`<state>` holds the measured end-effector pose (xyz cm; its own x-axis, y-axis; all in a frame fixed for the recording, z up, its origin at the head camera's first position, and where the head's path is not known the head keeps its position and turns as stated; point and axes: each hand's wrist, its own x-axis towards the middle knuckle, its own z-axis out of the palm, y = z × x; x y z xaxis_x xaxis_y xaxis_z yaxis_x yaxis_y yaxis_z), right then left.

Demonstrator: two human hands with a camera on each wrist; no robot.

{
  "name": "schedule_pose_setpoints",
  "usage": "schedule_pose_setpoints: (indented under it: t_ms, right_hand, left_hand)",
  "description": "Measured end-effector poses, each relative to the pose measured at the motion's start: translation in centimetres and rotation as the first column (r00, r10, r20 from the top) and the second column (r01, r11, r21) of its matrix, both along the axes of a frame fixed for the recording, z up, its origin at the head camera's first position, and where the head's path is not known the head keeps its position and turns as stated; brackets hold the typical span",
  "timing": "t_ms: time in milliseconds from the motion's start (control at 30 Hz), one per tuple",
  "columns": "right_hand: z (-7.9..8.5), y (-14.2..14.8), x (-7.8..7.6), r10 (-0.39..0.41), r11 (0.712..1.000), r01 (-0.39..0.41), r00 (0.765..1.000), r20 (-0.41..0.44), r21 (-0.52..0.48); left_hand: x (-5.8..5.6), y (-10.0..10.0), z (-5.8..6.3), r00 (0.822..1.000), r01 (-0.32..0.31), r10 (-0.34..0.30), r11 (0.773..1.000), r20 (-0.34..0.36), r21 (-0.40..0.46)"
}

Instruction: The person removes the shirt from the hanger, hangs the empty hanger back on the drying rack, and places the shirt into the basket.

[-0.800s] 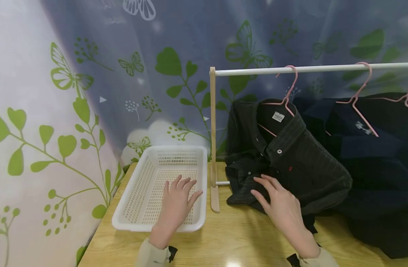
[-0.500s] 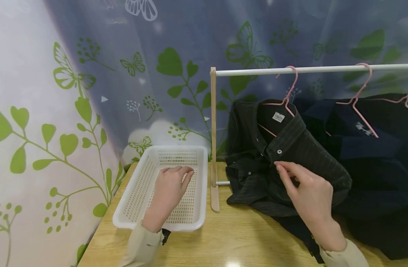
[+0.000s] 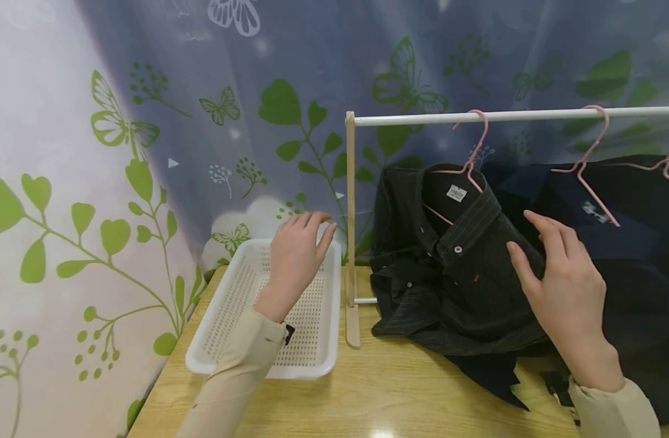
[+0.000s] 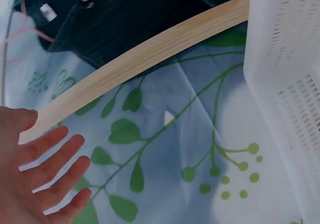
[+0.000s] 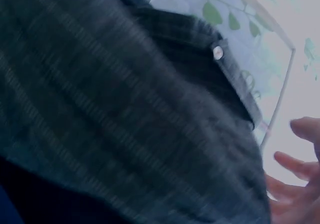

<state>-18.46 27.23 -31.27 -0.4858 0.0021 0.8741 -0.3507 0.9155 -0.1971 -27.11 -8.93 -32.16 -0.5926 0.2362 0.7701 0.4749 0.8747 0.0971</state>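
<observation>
Both sleeves are beige, with black fittings.

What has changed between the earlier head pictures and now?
The left grip moved up the view, toward the white plastic basket's far end. The right grip moved rightward and slightly up across the dark striped shirt; pinched half a second ago, it is now spread. Whether it released the shirt is unclear. The basket, pink hanger and white rail stayed.
</observation>
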Motion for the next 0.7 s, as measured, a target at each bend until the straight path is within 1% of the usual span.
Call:
schedule_pose_setpoints:
  t_ms: [100, 200, 267, 300, 367, 467, 567, 700]
  right_hand:
    - [-0.5, 0.8, -0.1, -0.056, 0.998, 0.053, 0.992, 0.115, 0.034]
    - [-0.9, 1.3, -0.2, -0.098, 0.995, 0.086, 0.964, 0.245, 0.058]
    - [-1.1, 1.6, -0.2, -0.110, 0.993, 0.092, 0.949, 0.297, 0.074]
    - [-1.2, 1.6, -0.3, -0.111, 0.993, 0.090, 0.946, 0.305, 0.082]
    - [-1.4, 1.7, -0.4, -0.104, 0.992, 0.079, 0.950, 0.295, 0.093]
    - [-1.6, 1.6, -0.6, -0.084, 0.992, 0.061, 0.970, 0.227, 0.106]
    - [-1.8, 1.7, -0.8, -0.067, 0.993, 0.049, 0.983, 0.169, 0.109]
    - [-2.0, 1.7, -1.1, -0.065, 0.993, 0.050, 0.989, 0.129, 0.111]
  left_hand:
    - [-1.2, 0.8, -0.4, 0.999, -0.037, 0.038, 0.998, 0.006, -0.056]
    - [-2.2, 1.6, -1.3, 0.997, -0.072, 0.075, 0.988, 0.018, -0.133]
    - [-2.7, 2.0, -2.0, 0.996, -0.085, 0.089, 0.980, 0.016, -0.178]
    - [-2.9, 2.3, -2.2, 0.996, -0.088, 0.091, 0.977, 0.008, -0.196]
    - [-3.3, 2.7, -2.6, 0.995, -0.096, 0.094, 0.970, -0.019, -0.223]
    - [-3.7, 3.1, -3.0, 0.991, -0.121, 0.103, 0.962, -0.082, -0.246]
    - [-4.1, 3.3, -3.2, 0.983, -0.144, 0.111, 0.957, -0.144, -0.251]
    - [-4.3, 3.4, -3.2, 0.976, -0.146, 0.099, 0.958, -0.196, -0.245]
